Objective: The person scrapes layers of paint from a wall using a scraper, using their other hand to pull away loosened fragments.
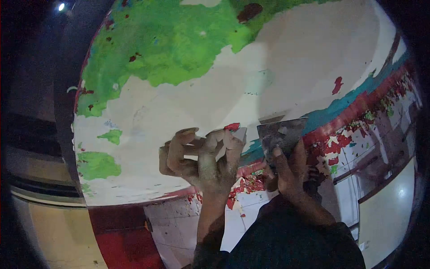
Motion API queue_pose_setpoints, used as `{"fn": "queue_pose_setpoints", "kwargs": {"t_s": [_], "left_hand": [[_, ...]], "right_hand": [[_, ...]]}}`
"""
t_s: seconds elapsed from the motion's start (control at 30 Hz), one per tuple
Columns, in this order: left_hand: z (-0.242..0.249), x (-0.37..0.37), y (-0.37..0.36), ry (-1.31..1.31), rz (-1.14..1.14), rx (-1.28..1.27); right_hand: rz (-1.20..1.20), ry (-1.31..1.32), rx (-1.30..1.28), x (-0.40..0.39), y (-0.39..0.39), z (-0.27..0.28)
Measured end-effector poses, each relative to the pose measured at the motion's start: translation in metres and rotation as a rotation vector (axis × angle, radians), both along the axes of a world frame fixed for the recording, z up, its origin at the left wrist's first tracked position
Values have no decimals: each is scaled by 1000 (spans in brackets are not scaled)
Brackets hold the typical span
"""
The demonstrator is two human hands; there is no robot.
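My right hand grips a scraper with a broad, worn grey metal blade. The blade's far edge lies at or very near the painted wall, and the handle is hidden in my fingers. To its left, my left hand has its fingers bent, with thumb and forefinger pinched on what looks like a small red and pale paint flake. Green paint covers the upper left of the wall, with bare whitish surface below it and a blue-green band along the lower right.
Red and white paint chips litter the ledge and tiled floor below the wall. A dark red panel stands at the lower left. A pale board with a dark edge is at the right.
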State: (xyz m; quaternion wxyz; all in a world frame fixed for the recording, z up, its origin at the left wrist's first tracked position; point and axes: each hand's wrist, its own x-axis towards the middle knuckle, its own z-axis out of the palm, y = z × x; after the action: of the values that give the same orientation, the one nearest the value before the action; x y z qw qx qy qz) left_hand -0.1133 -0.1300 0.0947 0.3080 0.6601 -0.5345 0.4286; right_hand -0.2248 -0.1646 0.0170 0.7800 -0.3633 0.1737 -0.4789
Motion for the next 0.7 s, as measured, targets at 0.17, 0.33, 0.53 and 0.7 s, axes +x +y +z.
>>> {"fn": "queue_pose_setpoints", "kwargs": {"t_s": [0.17,0.33,0.53,0.7], "left_hand": [[-12,15,2,-53,-53,-24],[-22,20,15,-115,-157,18],[-30,24,22,-67,-68,-85],[-27,24,25,-54,-91,-25]], "right_hand": [[-134,73,-109,-1,-4,2],[28,98,-14,-12,-6,-2],[93,163,-131,-5,-5,-4],[156,147,-112,2,-3,2]]}}
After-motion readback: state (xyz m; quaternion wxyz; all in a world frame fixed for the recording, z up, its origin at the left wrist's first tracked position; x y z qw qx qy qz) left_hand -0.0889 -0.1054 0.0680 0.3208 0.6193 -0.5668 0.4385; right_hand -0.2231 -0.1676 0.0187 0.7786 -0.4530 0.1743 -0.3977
